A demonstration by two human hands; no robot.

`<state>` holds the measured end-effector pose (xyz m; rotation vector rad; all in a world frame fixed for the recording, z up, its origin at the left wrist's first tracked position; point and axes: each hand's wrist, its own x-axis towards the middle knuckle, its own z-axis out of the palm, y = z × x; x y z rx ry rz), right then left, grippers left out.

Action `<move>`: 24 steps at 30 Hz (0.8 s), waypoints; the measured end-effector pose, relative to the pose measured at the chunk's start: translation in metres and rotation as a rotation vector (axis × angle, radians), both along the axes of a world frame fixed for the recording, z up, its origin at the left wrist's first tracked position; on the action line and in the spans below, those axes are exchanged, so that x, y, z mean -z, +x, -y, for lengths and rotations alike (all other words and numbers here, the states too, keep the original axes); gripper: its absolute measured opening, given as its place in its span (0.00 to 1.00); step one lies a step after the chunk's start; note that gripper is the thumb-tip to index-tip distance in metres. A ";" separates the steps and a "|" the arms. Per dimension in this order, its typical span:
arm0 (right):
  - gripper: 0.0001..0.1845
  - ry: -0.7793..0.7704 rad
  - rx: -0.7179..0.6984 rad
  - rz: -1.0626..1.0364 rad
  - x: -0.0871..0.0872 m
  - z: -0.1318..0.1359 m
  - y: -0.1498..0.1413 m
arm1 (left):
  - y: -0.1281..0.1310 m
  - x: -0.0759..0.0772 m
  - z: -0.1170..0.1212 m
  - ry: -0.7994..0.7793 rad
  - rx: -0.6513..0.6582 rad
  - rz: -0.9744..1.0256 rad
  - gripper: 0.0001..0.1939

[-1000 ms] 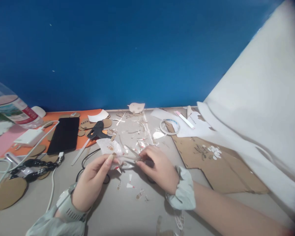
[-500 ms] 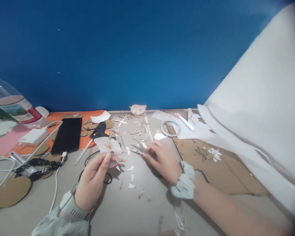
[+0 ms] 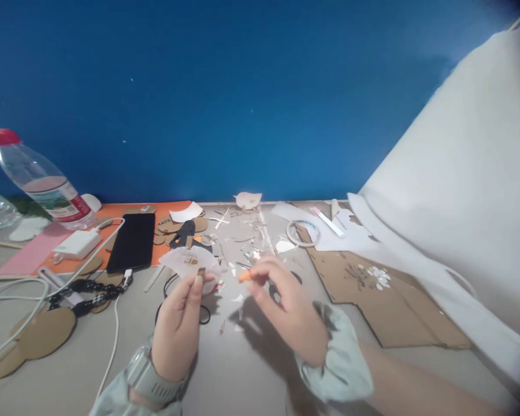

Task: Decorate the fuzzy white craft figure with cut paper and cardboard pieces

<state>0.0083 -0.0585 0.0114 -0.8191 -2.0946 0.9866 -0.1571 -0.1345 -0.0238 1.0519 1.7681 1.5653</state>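
Between the thumb and fingers of my left hand point(image 3: 179, 326) is a thin white paper cutout point(image 3: 171, 261), with a small brown cardboard piece point(image 3: 201, 271) at the fingertips. Red marks show along the cutout's lower right edge. My right hand point(image 3: 288, 306) pinches a small orange piece point(image 3: 245, 276), just right of the cutout and apart from it. Scissors point(image 3: 273, 293) lie on the table under my right hand, mostly hidden by it. Behind the cutout rests a black glue gun point(image 3: 185, 232), partly covered.
Paper and cardboard scraps point(image 3: 247, 231) litter the table's middle. To the left are a phone point(image 3: 132, 242), a white charger point(image 3: 77, 245), cables and a bottle point(image 3: 58, 190). On the right lie a tape roll point(image 3: 303, 233), a marker point(image 3: 328, 222) and cardboard point(image 3: 403, 312).
My right hand has risen from the scissors' blades and now holds an orange piece. My left hand still grips the cutout. The whole view has shifted slightly.
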 end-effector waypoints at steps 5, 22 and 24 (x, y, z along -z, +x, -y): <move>0.10 -0.084 0.021 -0.118 -0.007 0.025 -0.026 | 0.003 -0.002 0.003 0.010 -0.018 -0.075 0.15; 0.04 -0.106 0.118 -0.166 0.002 0.018 -0.058 | 0.000 -0.003 0.005 -0.003 0.003 -0.249 0.15; 0.04 -0.125 0.122 -0.181 0.003 0.018 -0.059 | 0.001 -0.005 0.005 -0.009 0.011 -0.241 0.15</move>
